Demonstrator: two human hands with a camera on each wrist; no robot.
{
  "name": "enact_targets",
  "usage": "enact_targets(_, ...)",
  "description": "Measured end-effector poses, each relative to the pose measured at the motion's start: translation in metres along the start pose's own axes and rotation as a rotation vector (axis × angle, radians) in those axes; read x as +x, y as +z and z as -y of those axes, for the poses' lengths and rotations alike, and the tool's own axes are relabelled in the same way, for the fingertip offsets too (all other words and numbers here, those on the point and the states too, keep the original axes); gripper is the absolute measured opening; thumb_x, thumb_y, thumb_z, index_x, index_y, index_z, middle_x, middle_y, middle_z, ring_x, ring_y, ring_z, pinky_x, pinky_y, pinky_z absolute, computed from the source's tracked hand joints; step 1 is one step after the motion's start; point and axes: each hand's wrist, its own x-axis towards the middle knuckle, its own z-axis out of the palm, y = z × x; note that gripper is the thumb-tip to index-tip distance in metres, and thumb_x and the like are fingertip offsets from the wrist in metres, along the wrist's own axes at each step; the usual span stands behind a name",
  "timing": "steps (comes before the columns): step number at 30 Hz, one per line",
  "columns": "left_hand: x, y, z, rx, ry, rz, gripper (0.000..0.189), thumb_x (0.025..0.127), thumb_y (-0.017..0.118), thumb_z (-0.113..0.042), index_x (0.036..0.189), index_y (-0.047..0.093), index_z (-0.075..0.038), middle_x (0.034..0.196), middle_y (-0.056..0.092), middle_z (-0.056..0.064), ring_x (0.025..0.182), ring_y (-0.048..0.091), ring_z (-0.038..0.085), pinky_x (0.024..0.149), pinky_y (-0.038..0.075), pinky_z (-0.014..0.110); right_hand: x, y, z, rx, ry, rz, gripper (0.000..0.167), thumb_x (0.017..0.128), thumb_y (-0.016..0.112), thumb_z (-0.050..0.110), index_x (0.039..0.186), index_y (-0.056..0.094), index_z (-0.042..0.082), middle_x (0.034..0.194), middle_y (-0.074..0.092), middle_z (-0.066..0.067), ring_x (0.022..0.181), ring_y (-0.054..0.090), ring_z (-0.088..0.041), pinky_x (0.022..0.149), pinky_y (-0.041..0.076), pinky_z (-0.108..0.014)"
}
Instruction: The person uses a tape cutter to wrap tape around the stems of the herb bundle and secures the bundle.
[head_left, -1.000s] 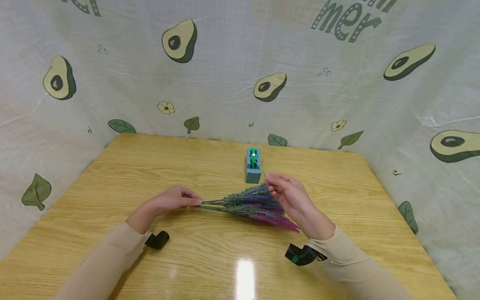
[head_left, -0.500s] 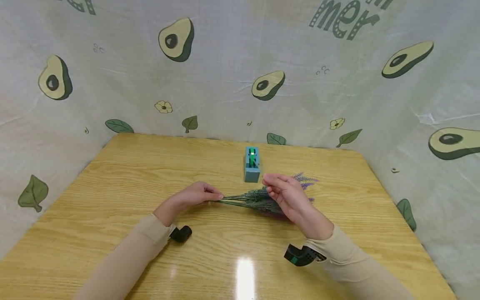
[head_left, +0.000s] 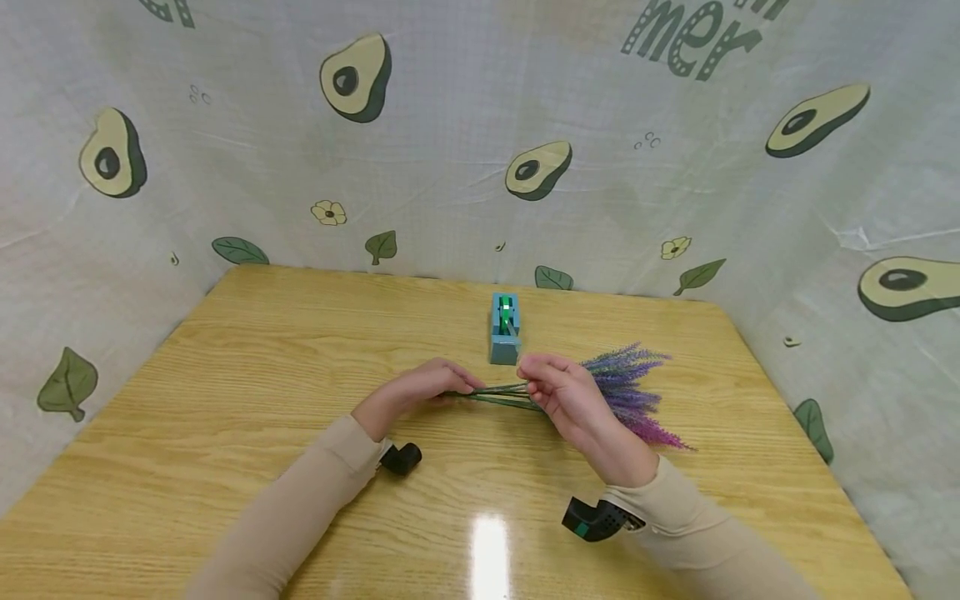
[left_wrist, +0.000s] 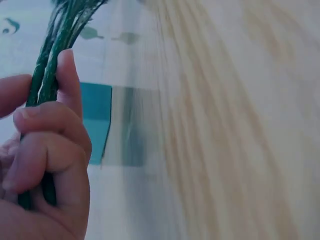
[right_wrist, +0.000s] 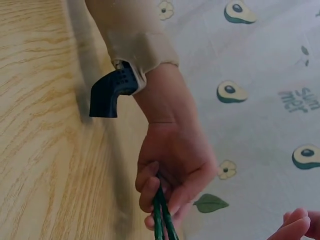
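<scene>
left grip (head_left: pixel 425 386) curled, right grip (head_left: pixel 570 400) pinching, forearms (head_left: pixel 303 492) angled inward

My left hand (head_left: pixel 431 382) and right hand (head_left: pixel 566 398) bare. Left sleeve (head_left: pixel 300 492) and right sleeve (head_left: pixel 697 533) plain beige, long, creased, running down to wrists. Left wrist camera (head_left: pixel 401 459) black, bent like elbow pipe, small holes on side. Right wrist camera (head_left: pixel 600 521) matching black, bent, perforated, with small green patch (head_left: pixel 581 529).
</scene>
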Motion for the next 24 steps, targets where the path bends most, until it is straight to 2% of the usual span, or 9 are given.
enact_targets(4, 0.006, 0.006, -0.005, -0.021, 0.034, 0.092, 0.031, 0.091, 0.049, -0.003, 0.118, 0.064, 0.000, 0.067, 0.052, 0.002, 0.050, 0.033, 0.013, 0.046, 0.028, 0.023, -0.001, 0.000, -0.003, -0.011, 0.005, -0.007, 0.013, 0.094, 0.055, 0.007, 0.087, 0.066, 0.011, 0.080, 0.063, 0.001, 0.064, 0.054, -0.007, 0.060, 0.046, -0.016)
enact_targets(7, 0.008, 0.009, -0.007, -0.013, 0.061, 0.136, 0.028, 0.094, 0.051, -0.005, 0.119, 0.062, 0.001, 0.064, 0.046, 0.004, 0.052, 0.034, 0.015, 0.050, 0.030, 0.026, -0.001, 0.000, -0.004, -0.019, 0.010, -0.021, 0.012, 0.094, 0.055, 0.008, 0.087, 0.064, 0.011, 0.080, 0.063, 0.001, 0.064, 0.054, -0.007, 0.060, 0.046, -0.016)
enact_targets(12, 0.012, 0.015, -0.010, -0.045, 0.041, 0.081, 0.024, 0.093, 0.058, -0.012, 0.111, 0.066, 0.002, 0.069, 0.055, 0.005, 0.058, 0.044, 0.013, 0.056, 0.040, 0.024, -0.003, -0.001, -0.008, -0.031, 0.022, -0.018, 0.011, 0.094, 0.054, 0.008, 0.089, 0.064, 0.012, 0.081, 0.063, 0.001, 0.064, 0.054, -0.007, 0.060, 0.045, -0.016)
enact_targets(16, 0.013, 0.017, -0.010, -0.047, 0.009, 0.037, 0.023, 0.093, 0.059, -0.014, 0.106, 0.066, 0.004, 0.071, 0.056, 0.005, 0.059, 0.046, 0.011, 0.056, 0.040, 0.022, -0.003, -0.001, -0.013, -0.040, 0.033, -0.015, 0.007, 0.094, 0.056, 0.010, 0.094, 0.063, 0.007, 0.081, 0.063, 0.001, 0.065, 0.054, -0.006, 0.059, 0.045, -0.016)
enact_targets(24, 0.013, 0.021, -0.008, -0.051, 0.002, 0.041, 0.023, 0.094, 0.058, -0.013, 0.107, 0.067, 0.004, 0.066, 0.051, 0.003, 0.057, 0.041, 0.011, 0.056, 0.037, 0.022, -0.005, -0.001, -0.031, -0.075, 0.051, -0.055, 0.009, 0.094, 0.056, 0.009, 0.095, 0.062, 0.004, 0.081, 0.063, 0.001, 0.065, 0.053, -0.007, 0.059, 0.044, -0.016)
